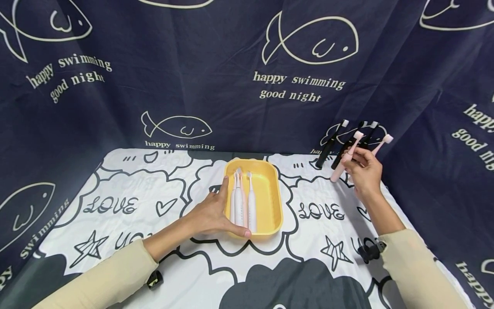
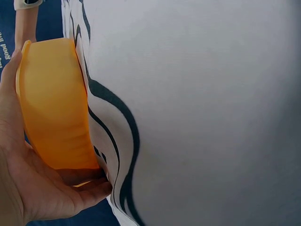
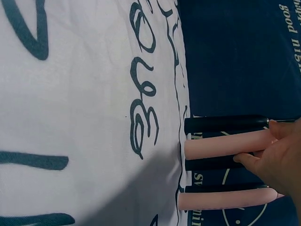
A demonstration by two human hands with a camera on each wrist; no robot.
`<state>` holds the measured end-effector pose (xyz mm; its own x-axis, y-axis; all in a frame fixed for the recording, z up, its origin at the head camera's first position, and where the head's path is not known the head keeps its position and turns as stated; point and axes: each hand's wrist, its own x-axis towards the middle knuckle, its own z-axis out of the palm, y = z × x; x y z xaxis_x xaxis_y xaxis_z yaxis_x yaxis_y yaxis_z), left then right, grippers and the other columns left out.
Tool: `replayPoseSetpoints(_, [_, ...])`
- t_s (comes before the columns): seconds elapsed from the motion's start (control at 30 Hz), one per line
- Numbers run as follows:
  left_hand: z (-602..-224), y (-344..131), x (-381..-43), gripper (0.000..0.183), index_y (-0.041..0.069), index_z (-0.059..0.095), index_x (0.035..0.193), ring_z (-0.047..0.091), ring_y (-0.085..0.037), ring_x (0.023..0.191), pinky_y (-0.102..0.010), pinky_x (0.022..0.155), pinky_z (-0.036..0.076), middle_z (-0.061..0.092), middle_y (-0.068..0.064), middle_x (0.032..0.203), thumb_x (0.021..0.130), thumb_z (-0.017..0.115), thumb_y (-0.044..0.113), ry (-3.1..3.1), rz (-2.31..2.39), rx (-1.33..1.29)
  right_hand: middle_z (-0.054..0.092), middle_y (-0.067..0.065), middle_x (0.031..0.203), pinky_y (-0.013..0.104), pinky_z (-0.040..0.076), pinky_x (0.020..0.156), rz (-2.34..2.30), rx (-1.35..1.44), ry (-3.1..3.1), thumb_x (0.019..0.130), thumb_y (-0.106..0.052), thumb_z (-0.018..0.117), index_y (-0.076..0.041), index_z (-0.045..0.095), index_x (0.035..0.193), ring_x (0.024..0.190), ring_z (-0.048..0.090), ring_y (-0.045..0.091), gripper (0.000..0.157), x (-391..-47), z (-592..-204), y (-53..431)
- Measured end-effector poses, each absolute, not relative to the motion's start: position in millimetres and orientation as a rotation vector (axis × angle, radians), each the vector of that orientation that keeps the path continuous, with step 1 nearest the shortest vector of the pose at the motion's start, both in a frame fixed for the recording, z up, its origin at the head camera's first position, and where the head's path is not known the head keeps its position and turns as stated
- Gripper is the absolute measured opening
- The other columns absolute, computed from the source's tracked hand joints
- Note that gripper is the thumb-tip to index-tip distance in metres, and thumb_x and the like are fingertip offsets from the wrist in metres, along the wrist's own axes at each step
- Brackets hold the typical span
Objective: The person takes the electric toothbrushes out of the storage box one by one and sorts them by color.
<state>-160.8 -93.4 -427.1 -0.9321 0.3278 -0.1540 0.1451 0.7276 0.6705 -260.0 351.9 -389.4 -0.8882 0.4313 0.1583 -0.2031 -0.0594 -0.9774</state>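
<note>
My left hand (image 1: 211,213) holds the yellow plastic tray (image 1: 269,204) at its left side. Its thumb lies at the near rim, its fingers along the outer wall. Inside the tray, white electric toothbrushes (image 1: 252,211) and a pink one (image 1: 244,206) lie side by side, heads away from me. At the back right, my right hand (image 1: 365,172) pinches an upright, tilted pink electric toothbrush (image 1: 337,173) by its upper handle. Another pink toothbrush (image 3: 225,199) stands beside it. Black electric toothbrushes (image 1: 326,151) stand just behind the hand, which partly hides them.
A white cloth (image 1: 146,214) with black cloud outlines and lettering covers the table. Dark blue fabric (image 1: 231,86) with fish drawings hangs behind and at both sides, close to the standing toothbrushes. Dark wrist-camera straps (image 1: 370,252) sit at the sleeves.
</note>
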Motion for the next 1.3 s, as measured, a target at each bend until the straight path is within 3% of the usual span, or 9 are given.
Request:
replayPoseSetpoints(0.57, [-427.6,-92.6,-160.9,0.181,0.024,-0.013,0.182,0.049,-0.034,0.154,-0.058,0.116,0.053,0.042,-0.022,0.176,0.055,0.101,0.083,2.671,0.999,0.372,0.082,-0.014,0.104,0.010,0.059,0.084,1.917,-0.306,-1.809,0.093,0.024,0.071,-0.004,0.078,0.126,0.103,0.074,0.005,0.044,-264.8,-396.5,361.4])
replayPoseSetpoints(0.67, [-427.1,-92.4,-161.1,0.181,0.024,-0.013,0.182,0.050,-0.033,0.153,-0.058,0.114,0.054,0.042,-0.021,0.177,0.054,0.101,0.084,2.672,0.991,0.365,0.082,-0.015,0.104,0.010,0.059,0.080,1.925,-0.304,-1.800,0.093,0.024,0.072,-0.003,0.079,0.128,0.101,0.075,0.003,0.045,-264.2,-397.5,362.3])
replayPoseSetpoints(0.77, [-426.4,-92.4,-161.3,0.181,0.025,-0.013,0.182,0.050,-0.033,0.152,-0.058,0.113,0.054,0.041,-0.021,0.177,0.054,0.101,0.084,2.669,0.989,0.359,0.083,-0.016,0.098,0.012,0.056,0.064,1.928,-0.312,-1.795,0.092,0.023,0.074,-0.005,0.081,0.127,0.089,0.076,0.000,0.045,-263.8,-397.3,363.3])
replayPoseSetpoints(0.9, [-425.4,-92.9,-161.1,0.181,0.025,-0.013,0.182,0.049,-0.033,0.153,-0.059,0.115,0.053,0.040,-0.022,0.177,0.055,0.101,0.082,2.659,1.002,0.362,0.081,-0.022,0.087,0.011,0.053,0.057,1.800,-0.353,-1.893,0.091,0.016,0.079,-0.006,0.083,0.129,0.076,0.075,-0.006,0.044,-263.8,-394.3,365.5])
replayPoseSetpoints(1.03, [-425.3,-93.1,-160.9,0.180,0.025,-0.014,0.182,0.049,-0.033,0.152,-0.059,0.115,0.053,0.040,-0.023,0.176,0.056,0.101,0.082,2.660,1.004,0.364,0.076,-0.032,0.083,0.006,0.054,0.071,1.608,-0.396,-2.041,0.094,0.003,0.084,-0.005,0.080,0.138,0.076,0.072,-0.014,0.045,-263.0,-390.6,368.2])
replayPoseSetpoints(1.23, [-425.7,-92.8,-161.0,0.180,0.024,-0.013,0.182,0.051,-0.033,0.150,-0.058,0.115,0.053,0.042,-0.023,0.175,0.056,0.102,0.082,2.664,1.008,0.367,0.065,-0.044,0.078,0.003,0.052,0.072,1.376,-0.451,-2.222,0.098,-0.018,0.087,-0.007,0.077,0.144,0.072,0.065,-0.022,0.048,-257.4,-385.1,374.0])
replayPoseSetpoints(1.3, [-425.5,-92.7,-161.0,0.180,0.024,-0.013,0.182,0.051,-0.033,0.150,-0.058,0.115,0.053,0.042,-0.023,0.175,0.056,0.102,0.081,2.663,1.013,0.369,0.072,-0.043,0.086,0.002,0.049,0.077,1.313,-0.482,-2.271,0.099,-0.024,0.088,-0.009,0.077,0.145,0.072,0.063,-0.024,0.050,-254.7,-382.8,376.2])
